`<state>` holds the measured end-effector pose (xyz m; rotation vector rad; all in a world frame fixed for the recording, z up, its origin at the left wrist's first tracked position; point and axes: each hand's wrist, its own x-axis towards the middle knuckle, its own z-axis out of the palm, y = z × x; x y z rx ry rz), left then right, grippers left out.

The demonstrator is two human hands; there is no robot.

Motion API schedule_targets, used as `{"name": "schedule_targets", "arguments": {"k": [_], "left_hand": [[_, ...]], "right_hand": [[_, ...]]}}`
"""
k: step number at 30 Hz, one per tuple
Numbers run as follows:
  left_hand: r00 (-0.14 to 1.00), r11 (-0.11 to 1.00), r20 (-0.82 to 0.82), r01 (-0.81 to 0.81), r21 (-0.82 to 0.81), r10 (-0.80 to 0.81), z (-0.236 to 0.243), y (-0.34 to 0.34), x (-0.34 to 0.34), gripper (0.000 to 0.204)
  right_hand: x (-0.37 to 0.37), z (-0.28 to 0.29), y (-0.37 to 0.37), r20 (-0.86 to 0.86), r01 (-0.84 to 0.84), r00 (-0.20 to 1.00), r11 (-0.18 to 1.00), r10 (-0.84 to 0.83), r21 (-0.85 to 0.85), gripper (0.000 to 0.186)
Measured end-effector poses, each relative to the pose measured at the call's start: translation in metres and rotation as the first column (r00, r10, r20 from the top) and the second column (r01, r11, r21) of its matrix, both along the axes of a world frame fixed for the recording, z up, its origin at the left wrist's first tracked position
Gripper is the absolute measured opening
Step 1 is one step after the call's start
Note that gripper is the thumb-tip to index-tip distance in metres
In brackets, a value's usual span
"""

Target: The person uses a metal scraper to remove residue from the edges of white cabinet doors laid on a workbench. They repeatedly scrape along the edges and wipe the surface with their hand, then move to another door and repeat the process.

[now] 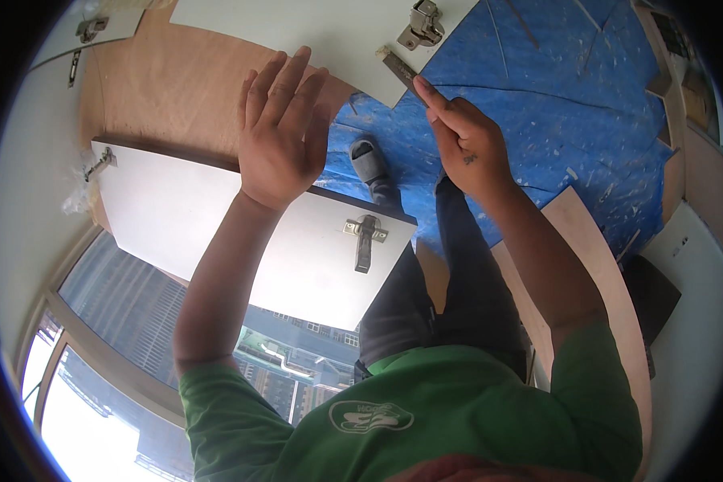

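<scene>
My left hand [279, 140] is held out flat with its fingers stretched, above the gap between a white cabinet door [185, 213] and a plywood surface [165, 80]. Nothing is in it. My right hand [467, 145] is closed round a narrow, dark, flat tool [399, 67] with a pale far end; its exact kind is unclear. The index finger lies along the tool. That pale end is over the corner of a white panel [329, 36], near a metal cabinet hinge [422, 26]. Another hinge [365, 237] is fixed to the nearer door's right end.
A paint-spotted blue tarp [538, 120] covers the floor on the right. A curved-looking wooden board [582, 233] lies beside my right arm. One grey slipper [368, 159] shows on my foot. Window glass [124, 281] is at the lower left, and another hinge [92, 30] at the far left.
</scene>
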<state>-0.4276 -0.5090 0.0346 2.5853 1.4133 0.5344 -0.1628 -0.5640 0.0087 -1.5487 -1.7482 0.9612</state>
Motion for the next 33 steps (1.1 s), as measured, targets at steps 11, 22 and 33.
{"name": "schedule_targets", "arguments": {"k": [11,22,33], "left_hand": [[1.000,1.000,-0.011,-0.006,-0.027,0.006,-0.004,0.002,0.000,0.037],[0.932,0.926,-0.152,0.287,-0.245,-0.329,-0.009,-0.015,0.083,0.066],[0.903,0.912,-0.239,0.280,-0.299,-0.356,0.000,-0.003,0.134,0.068]], "right_hand": [[0.017,-0.032,-0.081,-0.008,-0.223,0.973,0.934,0.230,-0.281,0.053],[0.090,-0.032,-0.127,0.123,0.113,0.992,0.711,-0.038,-0.694,0.049],[0.154,-0.045,-0.173,-0.053,0.049,0.951,0.316,-0.305,-0.948,0.075]]}}
